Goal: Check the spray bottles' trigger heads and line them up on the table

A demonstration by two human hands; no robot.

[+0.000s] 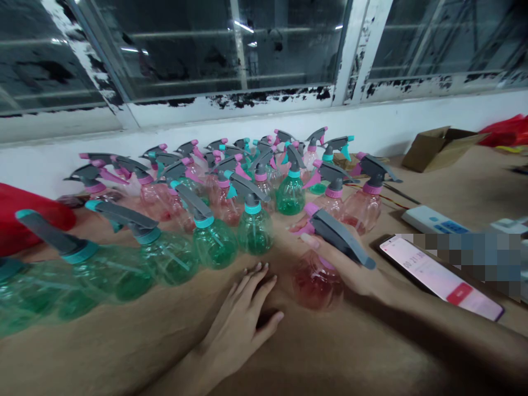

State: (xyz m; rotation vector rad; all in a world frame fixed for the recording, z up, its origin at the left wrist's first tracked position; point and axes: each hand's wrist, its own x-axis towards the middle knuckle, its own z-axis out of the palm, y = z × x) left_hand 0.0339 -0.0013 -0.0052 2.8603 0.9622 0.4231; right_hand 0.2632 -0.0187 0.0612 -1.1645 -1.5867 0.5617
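My right hand point(342, 256) grips a pink spray bottle point(315, 286) by its neck and trigger, below the grey and pink spray head. The bottle is nearly upright over the brown tabletop; whether its base touches the surface I cannot tell. Left of it, my left hand point(243, 316) lies on the table with fingers stretched out, holding nothing. Just beyond those fingertips stands a green spray bottle point(256, 234) with a teal collar. Another green spray bottle point(214, 245) is beside it, and more green ones run off to the left.
Several pink and green spray bottles point(291, 192) crowd toward the white wall under the windows. At right lie a phone point(439, 275) showing a timer and a white power strip point(433, 220). Farther back is an open cardboard box point(431, 148). Red plastic point(33, 217) sits at left.
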